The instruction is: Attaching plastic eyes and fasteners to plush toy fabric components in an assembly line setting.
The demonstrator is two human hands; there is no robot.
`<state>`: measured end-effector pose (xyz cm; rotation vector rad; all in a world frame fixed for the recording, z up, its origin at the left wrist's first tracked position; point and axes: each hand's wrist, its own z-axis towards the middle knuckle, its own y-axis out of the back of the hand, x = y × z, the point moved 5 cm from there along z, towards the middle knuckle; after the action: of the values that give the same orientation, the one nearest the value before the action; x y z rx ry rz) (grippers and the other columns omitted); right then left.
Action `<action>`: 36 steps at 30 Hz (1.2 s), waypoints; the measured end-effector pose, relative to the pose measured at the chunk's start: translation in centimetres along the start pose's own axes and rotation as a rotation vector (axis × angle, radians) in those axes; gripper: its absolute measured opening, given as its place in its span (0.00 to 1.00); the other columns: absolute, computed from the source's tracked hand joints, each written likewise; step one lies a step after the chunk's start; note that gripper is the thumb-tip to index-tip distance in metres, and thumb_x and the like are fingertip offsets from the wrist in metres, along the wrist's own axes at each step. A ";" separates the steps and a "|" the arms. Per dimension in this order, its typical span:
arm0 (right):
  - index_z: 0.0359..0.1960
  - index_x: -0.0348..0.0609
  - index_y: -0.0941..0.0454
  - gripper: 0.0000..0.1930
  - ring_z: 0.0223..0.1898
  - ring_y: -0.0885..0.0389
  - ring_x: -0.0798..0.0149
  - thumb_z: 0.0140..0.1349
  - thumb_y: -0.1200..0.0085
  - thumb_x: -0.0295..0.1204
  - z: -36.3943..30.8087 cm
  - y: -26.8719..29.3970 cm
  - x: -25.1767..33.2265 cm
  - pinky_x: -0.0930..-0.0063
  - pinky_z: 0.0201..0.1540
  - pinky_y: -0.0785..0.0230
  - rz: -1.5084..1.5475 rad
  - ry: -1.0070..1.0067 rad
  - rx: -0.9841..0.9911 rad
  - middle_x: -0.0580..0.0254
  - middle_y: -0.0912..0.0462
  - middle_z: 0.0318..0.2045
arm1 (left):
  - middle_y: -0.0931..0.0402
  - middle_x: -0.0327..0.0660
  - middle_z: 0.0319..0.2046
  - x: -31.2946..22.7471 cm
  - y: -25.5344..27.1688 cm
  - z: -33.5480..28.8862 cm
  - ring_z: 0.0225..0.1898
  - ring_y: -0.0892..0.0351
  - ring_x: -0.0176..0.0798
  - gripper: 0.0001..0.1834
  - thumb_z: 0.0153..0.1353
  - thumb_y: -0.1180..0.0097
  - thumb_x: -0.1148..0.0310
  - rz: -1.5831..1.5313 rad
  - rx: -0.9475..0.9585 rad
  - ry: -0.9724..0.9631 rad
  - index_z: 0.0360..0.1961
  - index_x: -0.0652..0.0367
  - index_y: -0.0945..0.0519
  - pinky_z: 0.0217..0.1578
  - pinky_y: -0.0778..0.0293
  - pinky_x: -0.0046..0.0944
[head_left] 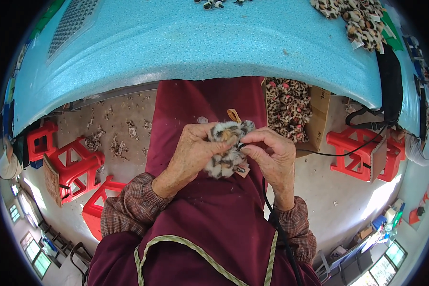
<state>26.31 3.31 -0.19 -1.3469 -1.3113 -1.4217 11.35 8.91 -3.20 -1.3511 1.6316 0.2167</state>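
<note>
Left hand (191, 148): curled around the left side of a small plush toy (221, 164), thumb laid across its fur and pressing down, palm not widely open.
Right hand (273, 155): thumb and forefinger nearly closed together in a pinch on a small dark piece (242, 146) at the toy's right side; whether that piece is loose or attached is too small to tell.
Plush toy: mottled white, grey and tan, held between both hands above a maroon apron (209, 102); an orange-tan loop (233, 115) stands out at its top, and a pale tag (243, 170) hangs at its lower right.
Handling well: the left thumb would best keep the fur pressed flat and the body steady, so the right fingertips can work precisely; loop and tag are best kept clear of the pinch.
Ahead: a blue speckled table (190, 52), with a heap of similar plush (360, 21) at far right.
Beneath the table, right: a cardboard box (321, 112) filled with mottled plush pieces (287, 107).
Both sides: red plastic stools (76, 162).
</note>
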 end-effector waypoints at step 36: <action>0.27 0.43 0.20 0.09 0.27 0.20 0.64 0.43 0.36 0.19 -4.4 -6.2 2.6 0.75 0.27 0.29 0.170 0.166 0.426 0.63 0.22 0.25 | 0.24 0.42 0.29 -2.8 2.8 -9.7 0.26 0.21 0.40 0.10 0.40 0.38 0.79 0.827 0.102 -0.952 0.28 0.62 0.21 0.25 0.25 0.34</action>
<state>19.01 0.43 1.70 -1.0072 -1.2683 -1.0411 3.41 5.42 2.69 -0.2820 1.2196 1.0641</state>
